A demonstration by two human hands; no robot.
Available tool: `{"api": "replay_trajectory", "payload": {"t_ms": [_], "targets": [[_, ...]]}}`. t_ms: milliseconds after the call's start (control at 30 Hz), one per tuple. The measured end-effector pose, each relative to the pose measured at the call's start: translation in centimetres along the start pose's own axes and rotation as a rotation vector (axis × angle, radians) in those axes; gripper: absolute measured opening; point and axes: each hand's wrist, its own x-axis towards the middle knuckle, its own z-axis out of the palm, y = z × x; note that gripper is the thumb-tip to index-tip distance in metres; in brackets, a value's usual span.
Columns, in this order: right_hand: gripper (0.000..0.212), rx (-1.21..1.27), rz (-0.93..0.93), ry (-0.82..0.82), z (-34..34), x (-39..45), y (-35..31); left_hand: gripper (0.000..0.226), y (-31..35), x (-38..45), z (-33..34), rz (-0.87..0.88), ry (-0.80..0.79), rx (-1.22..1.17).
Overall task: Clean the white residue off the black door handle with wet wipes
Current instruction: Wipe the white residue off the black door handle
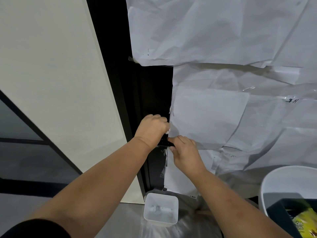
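Observation:
The black door handle (165, 143) juts out from the dark door edge, mostly covered by my hands. My left hand (152, 128) is closed around a white wet wipe (167, 131), of which only a small bit peeks out beside my knuckles, just above the handle. My right hand (184, 152) pinches the handle's near end with thumb and fingers. White smears show on the black door strip (158, 162) below the handle. Any residue on the handle itself is hidden.
Crumpled white paper (223, 100) covers the door to the right. A cream wall panel (60, 83) stands left of the black frame. On the floor sit a small white bin (173, 203) holding used wipes and a larger white bucket (267, 182) at lower right.

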Motion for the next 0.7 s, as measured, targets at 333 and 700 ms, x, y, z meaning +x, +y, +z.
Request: {"api": "replay_trajectory", "payload": {"t_ms": [333, 700], "targets": [[0.03, 0.042, 0.017, 0.061, 0.1, 0.0, -0.2, 0.038, 0.1, -1.0, 0.4, -0.11, 0.151, 0.069], [0.031, 0.031, 0.024, 0.064, 0.2, -0.1, -0.3, 0.008, 0.0, -4.0, 2.9, -0.589, 0.462, -0.117]]}}
